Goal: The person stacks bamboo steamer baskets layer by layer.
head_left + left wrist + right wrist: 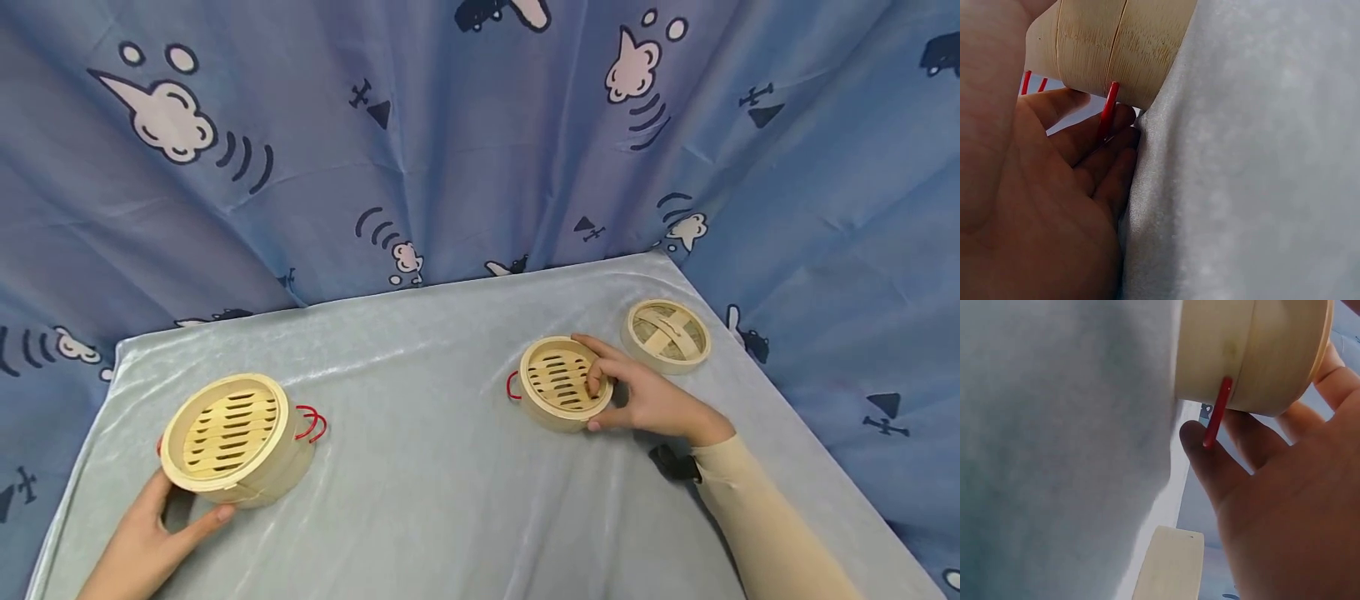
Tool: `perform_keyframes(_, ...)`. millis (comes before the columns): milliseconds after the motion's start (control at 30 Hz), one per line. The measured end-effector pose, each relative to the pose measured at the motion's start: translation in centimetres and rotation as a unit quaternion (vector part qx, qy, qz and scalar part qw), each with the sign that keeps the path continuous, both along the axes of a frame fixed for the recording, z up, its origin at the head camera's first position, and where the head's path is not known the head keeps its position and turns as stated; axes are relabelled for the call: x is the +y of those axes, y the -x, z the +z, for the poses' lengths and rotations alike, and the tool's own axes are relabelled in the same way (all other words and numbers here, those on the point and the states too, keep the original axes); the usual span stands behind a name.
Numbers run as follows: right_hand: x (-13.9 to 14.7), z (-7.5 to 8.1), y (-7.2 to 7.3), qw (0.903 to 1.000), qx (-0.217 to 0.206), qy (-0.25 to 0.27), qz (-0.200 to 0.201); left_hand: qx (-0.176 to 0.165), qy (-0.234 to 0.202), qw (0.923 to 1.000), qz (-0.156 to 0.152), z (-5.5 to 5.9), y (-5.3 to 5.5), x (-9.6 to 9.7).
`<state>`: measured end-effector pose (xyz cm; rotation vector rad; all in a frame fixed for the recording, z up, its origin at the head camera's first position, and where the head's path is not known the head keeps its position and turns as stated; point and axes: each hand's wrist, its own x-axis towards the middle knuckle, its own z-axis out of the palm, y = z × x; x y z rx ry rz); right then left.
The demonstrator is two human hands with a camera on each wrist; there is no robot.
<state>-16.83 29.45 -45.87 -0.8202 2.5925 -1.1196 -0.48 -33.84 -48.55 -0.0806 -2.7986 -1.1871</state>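
On cloth (420, 483), left hand (142, 537) gripping larger steamer (236, 437), fingers (155, 493) partly hidden, right hand (652, 402) gripping smaller steamer (558, 387)

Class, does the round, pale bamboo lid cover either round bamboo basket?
No, the lid lies on the pale grey cloth, apart from both baskets.

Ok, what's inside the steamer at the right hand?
Inside the steamer, the slatted floor shows, with nothing seen lying on it. The right hand covers part of the right side; whatever is beneath the slatted floor can't be seen.
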Motion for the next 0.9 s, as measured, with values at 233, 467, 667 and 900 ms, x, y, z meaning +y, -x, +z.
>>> perform_keyframes(233, -0.9, 0.7, -1.0, 0.9994, -0.004, 0.035, -0.006, 0.0, 0.005, 1.0, 0.0, -0.1, -0.1, 0.0)
perform_keyframes(467, -1.9, 2.5, -1.9, 0.9994, 0.007, 0.035, -0.005, -0.006, 0.001, 1.0, -0.005, -0.1, -0.1, 0.1)
perform_keyframes(667, -2.0, 2.3, -2.0, 0.9985, 0.022, 0.047, -0.014, 0.0, -0.01, 0.9999, -0.004, 0.0, 0.1, 0.1)
perform_keyframes(900, -2.5, 2.2, -1.9, 0.9974, 0.03, 0.062, -0.019, -0.024, -0.01, 0.9996, 0.006, 0.2, -0.2, 0.0)
